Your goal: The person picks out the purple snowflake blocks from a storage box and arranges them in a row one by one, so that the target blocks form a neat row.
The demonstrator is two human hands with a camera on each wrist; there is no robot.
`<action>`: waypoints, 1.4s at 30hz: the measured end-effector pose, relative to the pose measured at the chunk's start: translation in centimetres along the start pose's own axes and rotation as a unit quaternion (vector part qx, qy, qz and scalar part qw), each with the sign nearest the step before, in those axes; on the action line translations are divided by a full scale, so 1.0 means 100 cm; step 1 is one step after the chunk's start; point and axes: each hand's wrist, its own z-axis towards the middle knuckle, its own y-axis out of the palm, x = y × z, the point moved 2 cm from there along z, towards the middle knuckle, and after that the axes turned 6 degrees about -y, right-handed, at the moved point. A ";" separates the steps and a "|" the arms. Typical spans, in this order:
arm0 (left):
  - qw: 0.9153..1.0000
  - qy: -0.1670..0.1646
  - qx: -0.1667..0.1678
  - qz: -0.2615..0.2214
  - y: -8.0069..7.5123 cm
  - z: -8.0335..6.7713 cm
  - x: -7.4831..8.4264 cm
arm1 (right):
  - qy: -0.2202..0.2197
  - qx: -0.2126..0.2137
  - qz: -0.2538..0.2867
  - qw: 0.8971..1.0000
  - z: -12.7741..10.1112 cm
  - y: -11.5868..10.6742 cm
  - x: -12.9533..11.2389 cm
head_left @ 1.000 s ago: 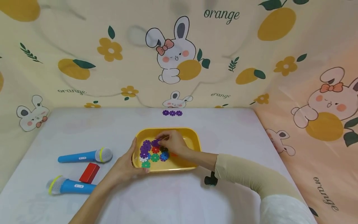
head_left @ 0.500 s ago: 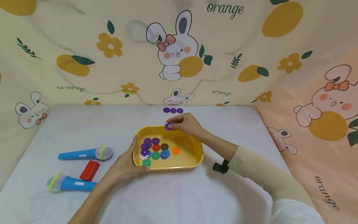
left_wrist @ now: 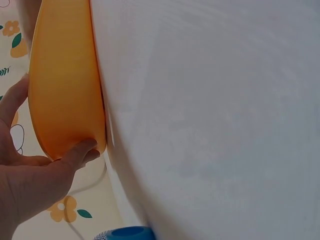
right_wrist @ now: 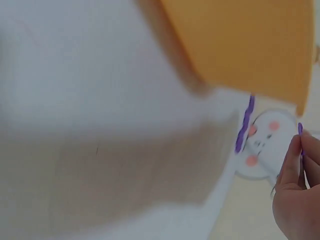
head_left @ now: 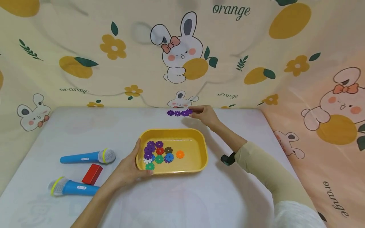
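Observation:
In the head view my right hand (head_left: 208, 116) pinches a purple snowflake disc (head_left: 189, 112) between thumb and fingers. It is at the right end of a row of three purple discs (head_left: 177, 113) near the table's back edge. The right wrist view shows the held disc (right_wrist: 300, 128) edge-on at the fingertips, apart from the row. My left hand (head_left: 127, 168) grips the left end of a yellow tray (head_left: 192, 163), thumb at the front rim. Discs in purple, red, brown, green, blue, white and one orange disc (head_left: 180, 154) lie inside, mostly on the left.
Two blue toy microphones, one farther back (head_left: 85, 157) and one nearer (head_left: 78, 188), lie left of the tray with a red block (head_left: 92, 174) between them. My left forearm overlaps the nearer one. A patterned cloth wall (head_left: 114, 72) rises behind the table.
My right hand has lifted a purple disc out of the tray and carried it back and right to the row. My left hand has stayed on the tray.

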 end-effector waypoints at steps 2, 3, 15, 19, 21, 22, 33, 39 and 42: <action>1.000 -0.002 0.001 -0.001 -0.001 0.000 0.000 | 0.001 0.008 -0.007 1.000 0.007 -0.003 0.005; 1.000 -0.004 0.002 -0.001 -0.001 0.000 -0.001 | 0.003 0.011 -0.010 1.000 0.010 -0.004 0.008; 1.000 -0.003 -0.003 -0.009 0.000 0.002 -0.001 | 0.022 0.042 -0.060 0.997 0.035 -0.004 0.049; 1.000 -0.010 -0.003 -0.010 0.000 0.003 -0.001 | 0.026 0.043 -0.066 0.997 0.038 -0.003 0.056; 1.000 -0.014 -0.003 -0.010 0.000 0.002 0.000 | 0.024 0.044 -0.061 0.997 0.040 -0.002 0.058; 1.000 -0.016 -0.003 -0.009 0.000 0.002 0.000 | 0.022 0.043 -0.070 0.996 0.040 -0.002 0.058; 1.000 -0.011 -0.002 -0.017 0.001 0.002 -0.001 | 0.058 0.004 -0.092 0.994 0.043 -0.007 0.057; 1.000 -0.010 -0.006 -0.015 0.000 0.001 0.000 | 0.061 0.012 -0.063 0.996 0.039 -0.009 0.053; 1.000 -0.004 -0.005 -0.012 -0.002 0.001 0.000 | 0.040 0.020 -0.035 0.998 0.034 -0.007 0.046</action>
